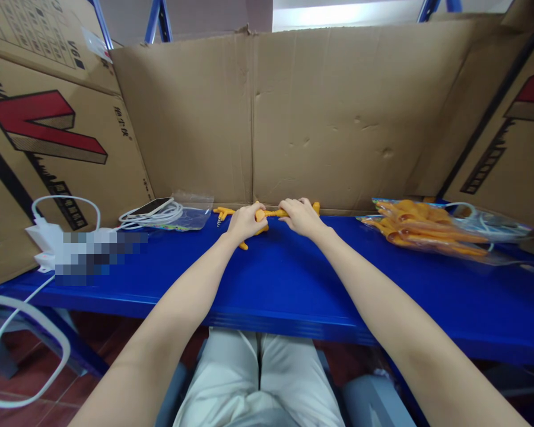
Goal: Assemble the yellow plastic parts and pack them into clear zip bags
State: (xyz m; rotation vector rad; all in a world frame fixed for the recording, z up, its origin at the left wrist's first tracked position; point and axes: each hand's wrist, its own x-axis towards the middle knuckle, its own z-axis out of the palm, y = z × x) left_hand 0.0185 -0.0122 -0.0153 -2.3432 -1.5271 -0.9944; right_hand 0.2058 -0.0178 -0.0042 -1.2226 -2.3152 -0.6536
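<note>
A long orange rubber toy, shaped like a bird's leg with a clawed foot, lies across the back of the blue shelf. My left hand is closed over its left part, with orange claws sticking out to the left and below the hand. My right hand is closed over its right part, and an orange tip shows beyond the knuckles. The two hands are a few centimetres apart, with the toy's shaft visible between them.
Clear bags of more orange toys lie at the right. A phone on a clear bag with a white cable sits at the back left, beside a white charger. Cardboard walls enclose the shelf.
</note>
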